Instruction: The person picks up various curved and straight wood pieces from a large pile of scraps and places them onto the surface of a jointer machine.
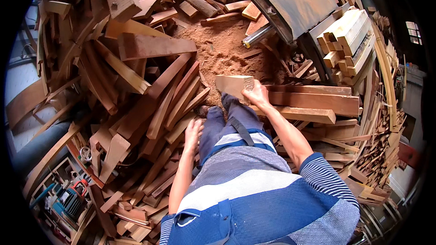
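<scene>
The right hand (257, 93) has its grip closed on the block (230, 85), held by its right end at twelve o'clock from the torso (247, 186); the left hand (194, 132), bare and loosely curled, hangs at about seven o'clock from it. Steadying the free end with that left hand would help, knuckles well clear of the boards (313, 103) at three.

Free room over the sawdust (217, 41), between jumbled boards (156, 46) and steel-legged table (295, 0).

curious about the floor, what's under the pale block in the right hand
Sawdust shows beyond the pale block, a trouser leg at its near edge; whatever lies directly beneath is covered.
</scene>
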`<state>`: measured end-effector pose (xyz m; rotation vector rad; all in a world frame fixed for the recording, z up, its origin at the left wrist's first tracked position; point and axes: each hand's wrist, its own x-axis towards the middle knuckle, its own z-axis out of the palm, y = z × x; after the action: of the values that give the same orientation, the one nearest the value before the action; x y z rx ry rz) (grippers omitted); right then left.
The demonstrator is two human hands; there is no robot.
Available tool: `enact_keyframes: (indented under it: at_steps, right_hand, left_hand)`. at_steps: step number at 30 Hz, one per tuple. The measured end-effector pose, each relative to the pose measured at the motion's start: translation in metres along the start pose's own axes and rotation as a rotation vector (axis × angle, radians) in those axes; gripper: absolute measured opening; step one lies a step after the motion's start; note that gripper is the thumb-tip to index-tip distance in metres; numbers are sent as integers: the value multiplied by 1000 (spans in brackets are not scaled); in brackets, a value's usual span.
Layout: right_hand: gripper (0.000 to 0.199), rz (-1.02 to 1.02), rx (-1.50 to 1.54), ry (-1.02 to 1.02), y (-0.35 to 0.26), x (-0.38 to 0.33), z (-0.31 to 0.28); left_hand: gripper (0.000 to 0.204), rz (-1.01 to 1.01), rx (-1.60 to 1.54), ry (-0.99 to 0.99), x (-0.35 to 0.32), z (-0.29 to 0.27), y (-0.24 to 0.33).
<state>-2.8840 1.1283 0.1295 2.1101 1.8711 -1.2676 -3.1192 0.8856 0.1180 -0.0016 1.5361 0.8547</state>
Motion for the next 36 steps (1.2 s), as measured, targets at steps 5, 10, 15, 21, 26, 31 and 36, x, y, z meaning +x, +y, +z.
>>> enact_keyframes:
  at_steps: [5,10,15,21,26,31,36]
  right_hand:
    - [57,223,-52,169,70,48,-7]
    - [69,386,-73,204,100,62,-37]
    - [68,452,-9,259,137,75,-65]
    - [60,503,114,317,184,91,-73]
    - [59,555,160,299,193,98,-79]
    - [61,577,187,262,194,111,-81]
    - [63,573,188,222,196,116,-72]
  left_hand:
    - [37,-88,61,426,-25,-50,-54]
    - [34,-235,275,445,-36,-97,-120]
    - [34,-225,512,477,-45,-89,-128]
    - [38,-152,500,456,-44,-53,-98]
    - [33,82,633,379,-32,-69,-116]
    - [32,-29,490,364,-44,-51,-109]
    - [31,-14,433,334,-46,-51,-125]
